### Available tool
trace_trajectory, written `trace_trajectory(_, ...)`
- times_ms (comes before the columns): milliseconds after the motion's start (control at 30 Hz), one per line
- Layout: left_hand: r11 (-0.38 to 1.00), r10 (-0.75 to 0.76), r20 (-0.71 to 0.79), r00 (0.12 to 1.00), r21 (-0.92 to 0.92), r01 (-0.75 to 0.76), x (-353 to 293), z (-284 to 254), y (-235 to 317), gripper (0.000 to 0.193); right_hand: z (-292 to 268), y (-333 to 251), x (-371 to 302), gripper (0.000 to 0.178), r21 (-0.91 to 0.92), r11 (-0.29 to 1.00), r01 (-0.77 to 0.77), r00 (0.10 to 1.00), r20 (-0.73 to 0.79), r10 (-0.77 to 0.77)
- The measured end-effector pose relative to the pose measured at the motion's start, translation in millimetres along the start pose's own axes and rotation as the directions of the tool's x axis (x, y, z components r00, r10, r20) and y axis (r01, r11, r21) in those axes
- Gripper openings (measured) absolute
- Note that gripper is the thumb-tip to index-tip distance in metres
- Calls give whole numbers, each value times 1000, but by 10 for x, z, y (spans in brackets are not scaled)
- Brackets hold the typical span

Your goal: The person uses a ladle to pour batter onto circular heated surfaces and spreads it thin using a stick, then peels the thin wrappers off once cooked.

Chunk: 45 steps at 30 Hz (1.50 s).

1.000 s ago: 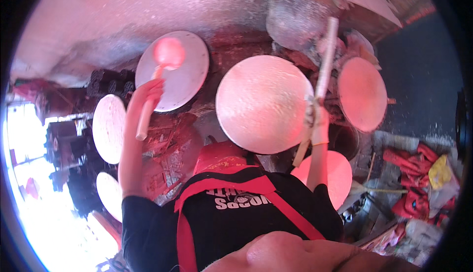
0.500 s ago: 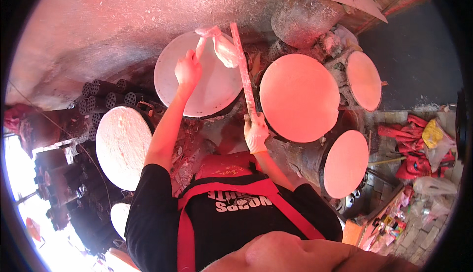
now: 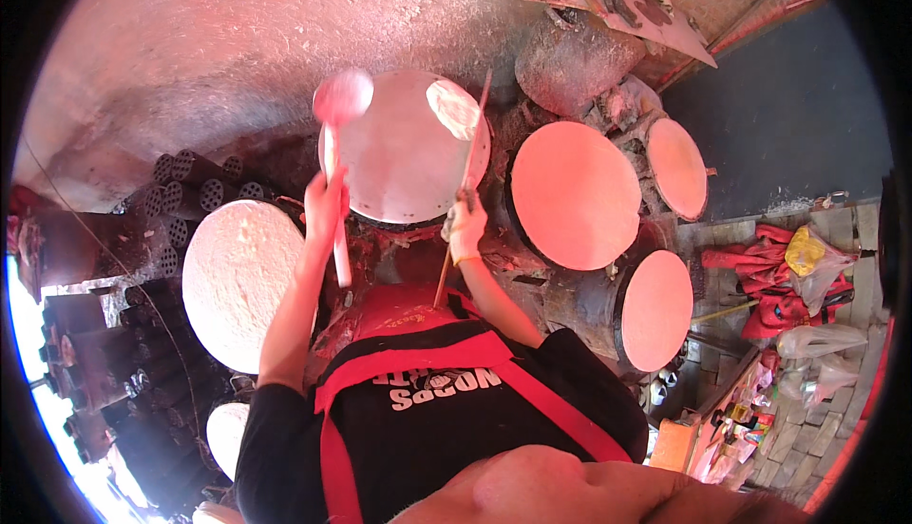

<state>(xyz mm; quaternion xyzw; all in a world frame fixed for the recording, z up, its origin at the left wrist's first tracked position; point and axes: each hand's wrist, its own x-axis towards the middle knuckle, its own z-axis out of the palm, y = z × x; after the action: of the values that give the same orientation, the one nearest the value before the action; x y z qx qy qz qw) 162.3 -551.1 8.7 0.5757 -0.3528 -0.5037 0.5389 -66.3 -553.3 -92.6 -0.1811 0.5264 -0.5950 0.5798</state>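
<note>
My left hand [image 3: 325, 206] is closed round the long handle of a ladle [image 3: 343, 96], whose whitish bowl is raised over the left edge of a round griddle [image 3: 394, 158]. A pale pool of batter [image 3: 453, 109] lies on the griddle's far right part. In my right hand [image 3: 465, 227], which wears a white glove, is a long thin flat stick [image 3: 480, 130]. Its far end stands beside the batter, and I cannot tell whether they touch. The near end points back toward my apron [image 3: 418, 320].
Round sheets of pale batter cover the griddles at right [image 3: 575, 196], far right [image 3: 676, 168] and near right [image 3: 657, 310]. A white, rough-surfaced disc [image 3: 242, 282] is at my left, near stacked honeycomb coal briquettes [image 3: 185, 187]. A soot-stained wall [image 3: 285, 39] rises behind; red bags [image 3: 760, 267] lie at far right.
The ladle has swung left, away from the batter, and its bowl has come upright from pouring. The batter now rests on the griddle. The stick has turned edge-on and been drawn nearer me.
</note>
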Motion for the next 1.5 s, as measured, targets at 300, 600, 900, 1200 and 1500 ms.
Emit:
trace_trajectory(300,631,-453,177,874,-629,454,-986,-484,-647,16,285,-301,303,27,-190,952,-241,903,316,292)
trace_trajectory(600,584,-471,47,881,-732,351,-1248,-711,-758,16,10,-239,-1,31,-266,959,-93,965,215,154)
trace_trajectory(900,565,-419,-143,896,-814,134,-1491,-474,-730,10,-175,-804,164,33,-509,847,-152,780,464,419)
trace_trajectory(1200,661,-453,-411,791,-750,-11,-1915,-163,-983,7,-115,-737,601,32,-618,786,-16,808,455,374)
trace_trajectory(1500,631,-462,-446,767,-772,-69,-2136,301,-1111,16,-403,-1409,1478,38,-679,733,27,774,479,415)
